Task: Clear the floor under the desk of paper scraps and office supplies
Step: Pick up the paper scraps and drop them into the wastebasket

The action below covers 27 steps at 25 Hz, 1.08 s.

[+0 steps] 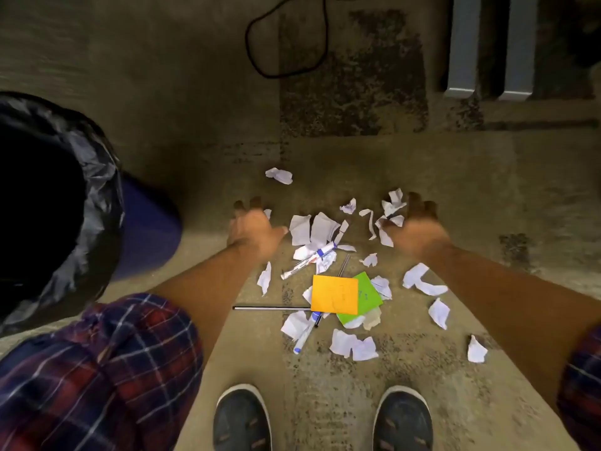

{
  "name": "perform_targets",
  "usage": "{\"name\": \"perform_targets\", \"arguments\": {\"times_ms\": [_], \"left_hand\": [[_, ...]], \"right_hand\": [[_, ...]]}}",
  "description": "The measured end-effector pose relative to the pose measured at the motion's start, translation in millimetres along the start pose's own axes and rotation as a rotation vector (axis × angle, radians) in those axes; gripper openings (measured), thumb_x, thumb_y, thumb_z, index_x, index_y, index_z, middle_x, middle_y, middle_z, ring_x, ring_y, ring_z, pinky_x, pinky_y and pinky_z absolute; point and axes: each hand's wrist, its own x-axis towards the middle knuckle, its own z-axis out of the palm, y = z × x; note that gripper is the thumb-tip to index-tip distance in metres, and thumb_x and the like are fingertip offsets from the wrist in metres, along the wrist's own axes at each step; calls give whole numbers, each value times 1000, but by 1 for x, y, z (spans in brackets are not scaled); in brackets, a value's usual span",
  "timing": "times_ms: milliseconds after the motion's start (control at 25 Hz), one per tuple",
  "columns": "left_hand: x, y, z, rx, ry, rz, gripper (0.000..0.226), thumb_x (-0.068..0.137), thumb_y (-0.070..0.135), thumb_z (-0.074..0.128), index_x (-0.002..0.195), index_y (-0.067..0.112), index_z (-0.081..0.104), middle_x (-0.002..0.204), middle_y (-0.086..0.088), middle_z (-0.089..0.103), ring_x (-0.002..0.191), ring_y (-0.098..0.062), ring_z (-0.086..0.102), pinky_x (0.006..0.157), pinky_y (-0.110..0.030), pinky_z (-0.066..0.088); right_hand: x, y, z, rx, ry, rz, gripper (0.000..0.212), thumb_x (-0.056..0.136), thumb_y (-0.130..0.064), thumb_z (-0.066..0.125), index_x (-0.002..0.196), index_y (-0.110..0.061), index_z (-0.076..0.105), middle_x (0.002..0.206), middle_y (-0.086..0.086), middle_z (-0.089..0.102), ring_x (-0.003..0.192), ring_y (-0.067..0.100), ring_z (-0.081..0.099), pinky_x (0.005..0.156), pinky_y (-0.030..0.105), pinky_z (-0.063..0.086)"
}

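Several torn white paper scraps point(312, 227) lie scattered on the carpet ahead of my feet. Among them sit an orange sticky note point(335, 294) on top of a green one point(369, 296), two white markers with blue caps point(307, 260) point(304, 335), and a thin dark pen point(271, 308). My left hand point(252, 229) hovers open at the left edge of the pile, holding nothing. On the pile's right side, my right hand point(414, 229) is spread open over the scraps, fingers apart. One crumpled scrap point(279, 175) lies farther off.
A bin lined with a black bag point(94, 196) stands at the left, its blue side point(146, 229) showing. A black cable point(286, 43) loops on the carpet at the back. Grey metal desk legs point(491, 47) stand at the back right. My two shoes point(242, 418) are at the bottom.
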Motion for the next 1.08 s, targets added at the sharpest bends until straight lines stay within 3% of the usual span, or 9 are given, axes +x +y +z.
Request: {"name": "perform_targets", "arguments": {"times_ms": [80, 160, 280, 440, 560, 640, 720, 880, 1080], "left_hand": [[12, 2, 11, -4, -37, -59, 78, 78, 64, 78, 137, 18, 56, 143, -14, 52, 129, -38, 55, 101, -40, 51], [17, 9, 25, -46, -55, -104, 99, 68, 72, 81, 146, 22, 46, 147, -15, 44, 133, -39, 50, 103, -43, 50], [16, 23, 48, -89, -11, -95, 111, 62, 71, 85, 152, 26, 40, 148, -15, 34, 133, -41, 45, 100, -42, 49], [17, 43, 62, 9, 34, 27, 76, 70, 66, 83, 133, 28, 64, 147, -15, 37, 135, -37, 41, 108, -41, 43], [24, 56, 65, 170, 20, 90, 52, 82, 53, 77, 122, 21, 71, 140, -16, 49, 136, -38, 38, 109, -42, 42], [33, 59, 69, 373, -1, 106, 47, 91, 49, 69, 127, 18, 68, 138, -12, 56, 141, -37, 35, 108, -42, 41], [38, 61, 72, 471, 27, 129, 45, 100, 44, 61, 133, 15, 63, 139, -11, 60, 139, -33, 45, 111, -38, 40], [51, 63, 65, 288, 20, 206, 21, 105, 18, 56, 122, 13, 67, 130, -6, 70, 123, -22, 67, 104, -29, 49], [53, 68, 2, -115, -48, 132, 26, 94, 17, 73, 117, 6, 71, 123, -16, 72, 114, -31, 70, 85, -33, 56]], "right_hand": [[17, -4, 12, 38, 47, 63, 85, 90, -55, 66, 154, -12, 30, 144, 27, 42, 132, 48, 48, 113, 50, 40], [29, -11, 22, 60, 25, 102, 86, 90, -62, 61, 154, -13, 29, 150, 26, 38, 140, 46, 39, 118, 50, 32], [39, -30, 38, -23, -53, 36, 88, 93, -66, 52, 159, -15, 23, 161, 24, 24, 148, 46, 25, 120, 55, 29], [48, -62, 45, -174, -36, -191, 66, 89, -55, 66, 147, -34, 41, 155, 21, 32, 140, 46, 37, 111, 53, 39], [57, -78, 54, -249, -30, -310, 48, 87, -40, 72, 130, -27, 56, 146, 19, 41, 130, 43, 45, 109, 46, 42], [63, -80, 57, -279, 4, -345, 37, 89, -31, 72, 123, -22, 61, 140, 19, 49, 128, 42, 49, 107, 45, 44], [65, -79, 58, -245, 51, -406, 23, 92, -23, 70, 114, -17, 67, 131, 19, 59, 122, 39, 55, 103, 43, 47], [62, -89, 58, -198, 64, -526, 11, 97, -15, 64, 103, -15, 74, 114, 13, 70, 106, 30, 65, 96, 37, 50], [60, -111, 22, 183, 56, -334, 8, 90, -7, 72, 88, -15, 74, 102, 11, 75, 100, 29, 70, 91, 37, 56]]}}
